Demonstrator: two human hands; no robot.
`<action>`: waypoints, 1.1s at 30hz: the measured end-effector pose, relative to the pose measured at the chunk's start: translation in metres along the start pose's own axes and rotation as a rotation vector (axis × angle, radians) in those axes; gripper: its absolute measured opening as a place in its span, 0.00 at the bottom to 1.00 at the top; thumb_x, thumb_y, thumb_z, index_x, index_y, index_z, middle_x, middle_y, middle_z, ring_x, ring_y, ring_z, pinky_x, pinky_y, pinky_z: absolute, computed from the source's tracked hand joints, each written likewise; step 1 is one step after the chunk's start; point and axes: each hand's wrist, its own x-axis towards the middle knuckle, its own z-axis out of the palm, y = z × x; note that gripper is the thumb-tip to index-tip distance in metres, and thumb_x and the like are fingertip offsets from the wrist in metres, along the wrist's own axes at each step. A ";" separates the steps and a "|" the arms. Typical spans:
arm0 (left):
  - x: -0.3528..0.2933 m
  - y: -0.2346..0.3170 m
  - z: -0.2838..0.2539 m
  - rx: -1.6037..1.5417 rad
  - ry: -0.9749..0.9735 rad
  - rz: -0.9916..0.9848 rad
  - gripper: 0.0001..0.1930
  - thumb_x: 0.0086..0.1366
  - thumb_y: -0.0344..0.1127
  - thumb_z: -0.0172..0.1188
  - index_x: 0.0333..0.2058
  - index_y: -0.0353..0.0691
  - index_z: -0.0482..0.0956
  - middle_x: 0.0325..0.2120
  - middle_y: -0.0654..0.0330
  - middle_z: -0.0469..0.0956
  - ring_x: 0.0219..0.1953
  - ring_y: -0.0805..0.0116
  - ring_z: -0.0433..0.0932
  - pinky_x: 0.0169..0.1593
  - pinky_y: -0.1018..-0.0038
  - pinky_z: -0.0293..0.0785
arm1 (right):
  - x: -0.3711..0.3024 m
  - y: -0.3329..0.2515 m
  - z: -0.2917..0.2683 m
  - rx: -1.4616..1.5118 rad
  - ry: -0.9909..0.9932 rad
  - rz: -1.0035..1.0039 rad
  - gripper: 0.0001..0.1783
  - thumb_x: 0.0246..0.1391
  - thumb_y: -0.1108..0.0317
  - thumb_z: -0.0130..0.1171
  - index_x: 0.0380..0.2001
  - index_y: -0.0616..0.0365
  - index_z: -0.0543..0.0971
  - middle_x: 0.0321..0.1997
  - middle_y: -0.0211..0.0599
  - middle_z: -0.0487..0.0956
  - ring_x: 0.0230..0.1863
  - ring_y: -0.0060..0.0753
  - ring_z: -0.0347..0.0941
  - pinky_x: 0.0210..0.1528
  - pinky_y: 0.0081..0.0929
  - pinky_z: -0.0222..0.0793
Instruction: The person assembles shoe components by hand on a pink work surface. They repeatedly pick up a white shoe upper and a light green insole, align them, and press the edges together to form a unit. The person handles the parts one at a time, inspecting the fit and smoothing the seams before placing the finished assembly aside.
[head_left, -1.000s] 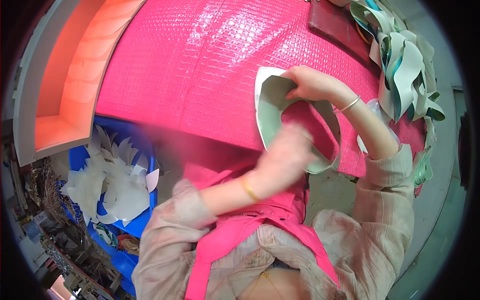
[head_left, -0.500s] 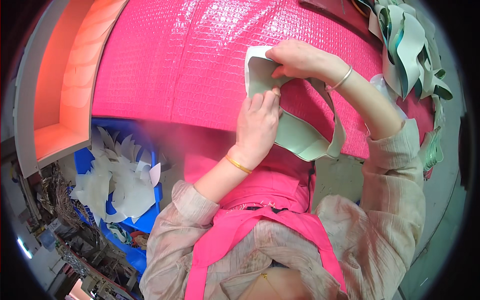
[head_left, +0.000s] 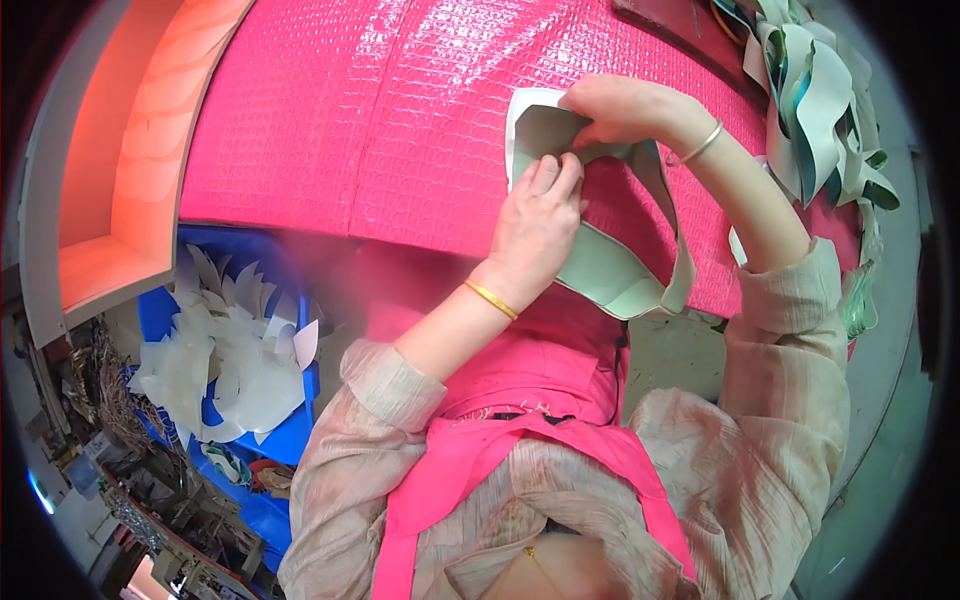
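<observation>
A looped, bendy piece of pale grey-green sheet material (head_left: pixel 612 272), white on its outer face, stands over the near edge of the pink table cover. My left hand (head_left: pixel 535 232) reaches up to its left wall with the fingers bent and pressed together on the material. On the upper rim, my right hand (head_left: pixel 625 110) pinches the piece between thumb and curled fingers. The two sets of fingertips are close together, and the spot between them is partly hidden. The loop's lower part hangs down near my pink apron (head_left: pixel 530 375).
The table has a glossy pink textured cover (head_left: pixel 300 150). At the left stands a white open-fronted box (head_left: pixel 110 240), lit orange inside. Below it, a blue bin (head_left: pixel 312 385) holds many pale cut pieces (head_left: pixel 255 380). Similar curved pieces (head_left: pixel 815 120) hang in a bunch at the far right.
Both hands and the looped piece have shifted slightly right in the picture. My left fingers have moved up and bent further over the wall of the piece. The right hand keeps its pinch.
</observation>
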 end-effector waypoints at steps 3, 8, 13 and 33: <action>0.000 -0.001 -0.003 -0.045 -0.073 -0.028 0.16 0.49 0.33 0.57 0.37 0.32 0.73 0.38 0.56 0.68 0.39 0.62 0.67 0.44 0.70 0.66 | 0.007 -0.002 0.002 -0.069 -0.025 0.057 0.13 0.36 0.67 0.62 0.25 0.65 0.76 0.25 0.51 0.76 0.32 0.52 0.73 0.35 0.40 0.68; 0.010 -0.001 0.001 0.069 -0.097 0.062 0.14 0.49 0.34 0.58 0.34 0.33 0.75 0.39 0.57 0.68 0.38 0.62 0.67 0.43 0.69 0.66 | 0.001 0.000 -0.003 -0.124 -0.050 0.038 0.13 0.35 0.68 0.61 0.26 0.65 0.76 0.26 0.52 0.76 0.33 0.52 0.74 0.35 0.40 0.69; 0.010 -0.005 0.007 -0.108 -0.057 -0.009 0.09 0.49 0.34 0.55 0.25 0.35 0.78 0.39 0.56 0.69 0.42 0.62 0.65 0.47 0.71 0.63 | 0.009 0.001 -0.001 -0.082 -0.110 0.153 0.13 0.36 0.68 0.60 0.27 0.65 0.77 0.27 0.52 0.76 0.33 0.52 0.74 0.36 0.39 0.69; 0.041 -0.013 0.003 -0.124 -0.191 0.077 0.08 0.48 0.31 0.53 0.23 0.35 0.79 0.37 0.56 0.69 0.41 0.62 0.67 0.45 0.70 0.68 | -0.062 0.018 0.003 0.381 0.025 0.307 0.16 0.40 0.66 0.60 0.30 0.69 0.73 0.21 0.48 0.74 0.27 0.29 0.73 0.31 0.30 0.68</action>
